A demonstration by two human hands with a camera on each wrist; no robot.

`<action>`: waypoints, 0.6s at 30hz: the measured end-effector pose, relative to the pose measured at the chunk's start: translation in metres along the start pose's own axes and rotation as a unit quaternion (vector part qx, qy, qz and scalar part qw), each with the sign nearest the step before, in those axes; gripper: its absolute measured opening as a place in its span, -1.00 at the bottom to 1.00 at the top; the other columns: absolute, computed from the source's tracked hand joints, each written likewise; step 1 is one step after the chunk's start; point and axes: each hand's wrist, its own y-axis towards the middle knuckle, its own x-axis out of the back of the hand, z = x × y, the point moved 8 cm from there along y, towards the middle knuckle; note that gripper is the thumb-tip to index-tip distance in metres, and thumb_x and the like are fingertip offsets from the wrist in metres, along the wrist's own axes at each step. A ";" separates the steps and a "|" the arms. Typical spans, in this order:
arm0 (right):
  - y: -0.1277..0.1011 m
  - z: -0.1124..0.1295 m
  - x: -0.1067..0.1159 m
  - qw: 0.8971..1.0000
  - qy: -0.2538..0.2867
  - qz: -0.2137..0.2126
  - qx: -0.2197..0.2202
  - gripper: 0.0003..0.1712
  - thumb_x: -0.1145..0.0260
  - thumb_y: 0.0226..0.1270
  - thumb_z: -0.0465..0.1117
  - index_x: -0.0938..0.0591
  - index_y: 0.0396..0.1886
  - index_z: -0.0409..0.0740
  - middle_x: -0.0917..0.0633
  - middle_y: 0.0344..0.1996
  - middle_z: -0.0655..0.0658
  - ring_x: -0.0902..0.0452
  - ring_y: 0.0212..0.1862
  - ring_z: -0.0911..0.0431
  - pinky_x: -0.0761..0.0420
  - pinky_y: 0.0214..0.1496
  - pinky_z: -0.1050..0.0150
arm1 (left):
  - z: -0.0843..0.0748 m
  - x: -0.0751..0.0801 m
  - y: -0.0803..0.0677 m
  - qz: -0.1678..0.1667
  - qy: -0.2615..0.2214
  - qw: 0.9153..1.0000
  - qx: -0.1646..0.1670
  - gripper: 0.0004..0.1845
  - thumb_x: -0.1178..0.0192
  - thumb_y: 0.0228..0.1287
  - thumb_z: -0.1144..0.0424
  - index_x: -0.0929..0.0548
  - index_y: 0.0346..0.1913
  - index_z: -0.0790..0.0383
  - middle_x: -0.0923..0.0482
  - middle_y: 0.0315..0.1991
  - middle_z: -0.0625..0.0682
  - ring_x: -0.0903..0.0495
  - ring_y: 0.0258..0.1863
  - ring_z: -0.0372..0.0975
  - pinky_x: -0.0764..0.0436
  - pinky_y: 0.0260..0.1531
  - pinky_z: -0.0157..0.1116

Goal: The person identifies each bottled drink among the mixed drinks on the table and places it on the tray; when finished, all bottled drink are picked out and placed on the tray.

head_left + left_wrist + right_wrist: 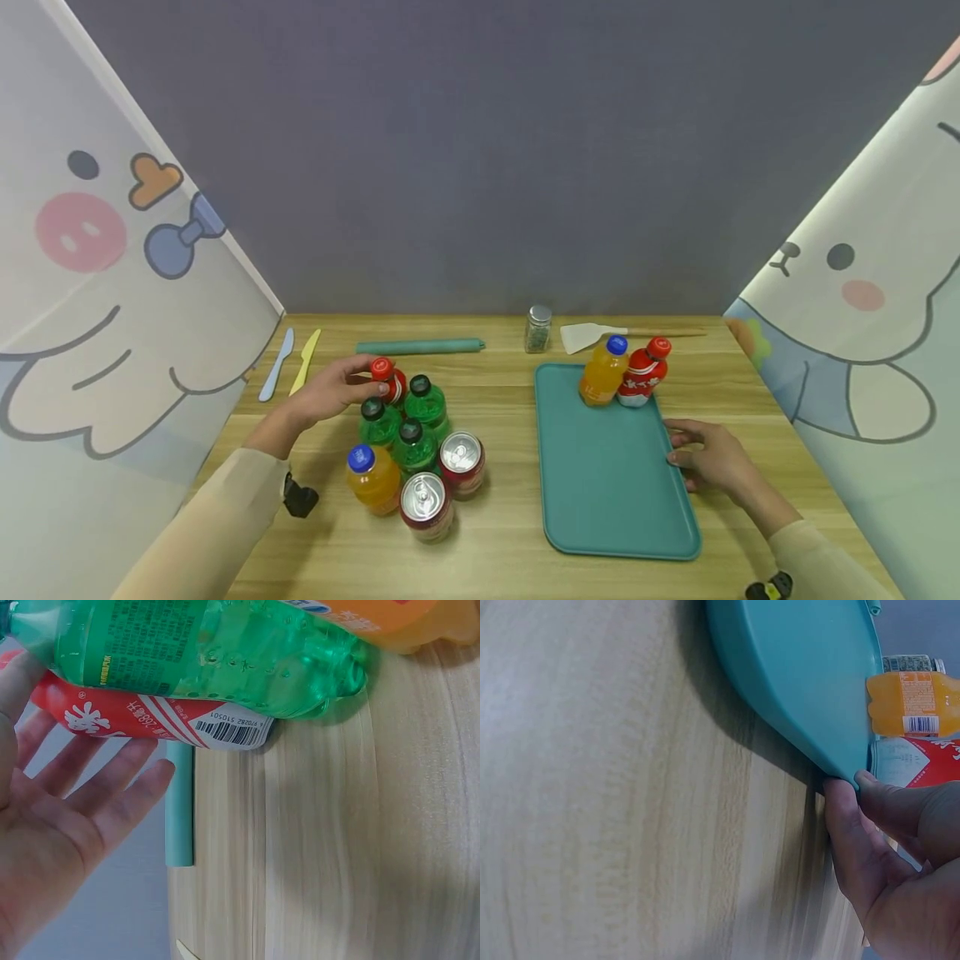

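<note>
Fingers of your left hand lie open against the red bottle; wrap them before lifting, while your right hand pinches the tray rim.

My head camera looks down over the whole counter; both wrist cameras sit close, seemingly sideways, sharing its bottles and tray.
</note>
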 end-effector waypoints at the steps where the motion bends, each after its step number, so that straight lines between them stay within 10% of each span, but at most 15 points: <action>1: 0.000 0.000 0.000 1.000 -0.001 0.000 0.001 -0.27 -0.42 0.32 -0.40 -0.39 0.46 -0.38 -0.63 0.04 -0.45 -0.68 -0.36 0.02 -0.75 -0.45 0.09 | 0.000 0.000 0.000 -0.003 -0.001 1.000 -0.004 -0.49 -0.30 0.45 0.06 -0.53 0.36 0.16 -0.53 0.29 0.21 -0.53 0.29 0.22 -0.70 0.08 -0.02; 18: -0.001 0.002 0.000 1.000 -0.002 -0.003 0.007 -0.31 -0.39 0.33 -0.44 -0.42 0.44 -0.40 -0.64 0.00 -0.42 -0.67 -0.39 0.01 -0.74 -0.46 0.10 | -0.006 0.011 -0.005 -0.038 -0.024 0.998 -0.036 -0.63 -0.34 0.42 0.15 -0.65 0.21 0.17 -0.67 0.09 0.19 -0.69 0.01 0.03 -0.76 -0.08 -0.16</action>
